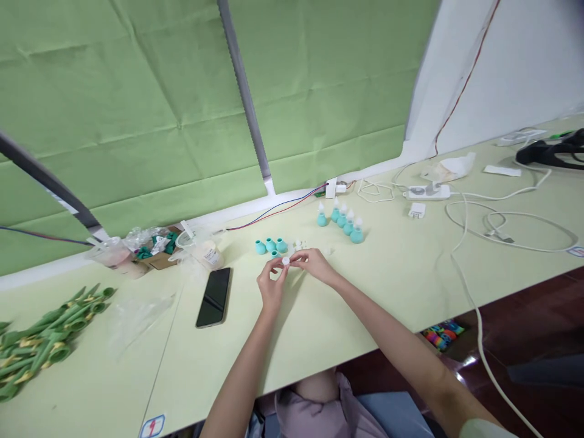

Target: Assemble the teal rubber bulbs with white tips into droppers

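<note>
Above the table, my left hand [271,285] and my right hand [314,265] meet at a small round white part [286,261]. The left thumb and fingers pinch it. My right fingertips come together at its right side; whether they hold a separate piece is too small to tell. Just beyond the hands stand several small turquoise pots [271,244] with open tops, one partly hidden by my left hand. Small white pieces [298,244] lie beside them. Farther right are several turquoise pots with white tips [349,226] on top, standing upright.
A black phone [214,297] lies to the left. Behind it are plastic cups [207,254] and a cardboard box [162,258]. Green tube-like pieces [55,334] are heaped at far left. A power strip [427,193] and white cables [466,225] spread over the right side.
</note>
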`<state>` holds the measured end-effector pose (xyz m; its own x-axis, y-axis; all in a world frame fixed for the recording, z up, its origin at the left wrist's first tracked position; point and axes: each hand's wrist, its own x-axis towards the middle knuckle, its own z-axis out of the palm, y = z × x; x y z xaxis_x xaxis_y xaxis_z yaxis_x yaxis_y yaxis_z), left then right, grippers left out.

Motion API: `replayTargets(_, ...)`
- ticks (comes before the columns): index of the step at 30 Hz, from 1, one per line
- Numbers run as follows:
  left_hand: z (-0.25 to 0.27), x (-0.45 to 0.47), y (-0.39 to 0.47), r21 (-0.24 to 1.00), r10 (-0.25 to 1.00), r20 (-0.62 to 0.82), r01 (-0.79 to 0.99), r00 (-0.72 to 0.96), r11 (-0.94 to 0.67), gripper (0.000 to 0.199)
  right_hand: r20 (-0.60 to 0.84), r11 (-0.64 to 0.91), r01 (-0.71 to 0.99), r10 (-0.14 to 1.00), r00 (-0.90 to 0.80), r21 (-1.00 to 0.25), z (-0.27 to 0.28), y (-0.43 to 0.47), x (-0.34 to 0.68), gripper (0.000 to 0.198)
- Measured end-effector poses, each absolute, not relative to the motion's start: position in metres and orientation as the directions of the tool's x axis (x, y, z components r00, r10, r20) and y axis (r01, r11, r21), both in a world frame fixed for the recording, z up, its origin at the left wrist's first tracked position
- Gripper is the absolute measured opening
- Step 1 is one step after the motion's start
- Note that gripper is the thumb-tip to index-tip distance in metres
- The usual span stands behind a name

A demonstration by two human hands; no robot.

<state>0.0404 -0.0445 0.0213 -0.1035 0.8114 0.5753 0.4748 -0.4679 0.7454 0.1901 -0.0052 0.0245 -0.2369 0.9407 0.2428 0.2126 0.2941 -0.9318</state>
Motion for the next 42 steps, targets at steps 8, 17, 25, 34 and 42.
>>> replayTargets(8, 0.013, 0.037, -0.039, 0.725, 0.834, 0.551, 0.504, -0.013, -0.471, 0.02, 0.311, 0.319, 0.04, 0.94, -0.139, -0.947, 0.034, -0.004, 0.191, 0.018)
replayTargets(17, 0.011, 0.034, -0.04, 0.648, 0.782, 0.623, 0.547, 0.02, -0.53, 0.02, 0.244, 0.232, -0.09, 0.956, -0.161, -0.969, 0.026, -0.007, 0.181, 0.024)
replayTargets(25, 0.009, 0.034, -0.041, 0.543, 0.708, 0.705, 0.611, 0.04, -0.576, 0.02, 0.152, 0.116, -0.155, 0.959, -0.239, -0.981, 0.034, -0.011, 0.187, 0.023)
replayTargets(34, 0.004, 0.027, -0.037, 0.116, 0.413, 0.87, 0.702, 0.269, -0.702, 0.017, -0.055, -0.116, -0.141, 0.927, -0.372, -0.983, 0.024, -0.006, 0.194, 0.029)
replayTargets(42, 0.008, 0.022, -0.037, 0.01, 0.354, 0.881, 0.735, 0.314, -0.678, 0.018, 0.002, -0.099, -0.258, 0.931, -0.365, -0.961, 0.026, -0.012, 0.188, 0.031)
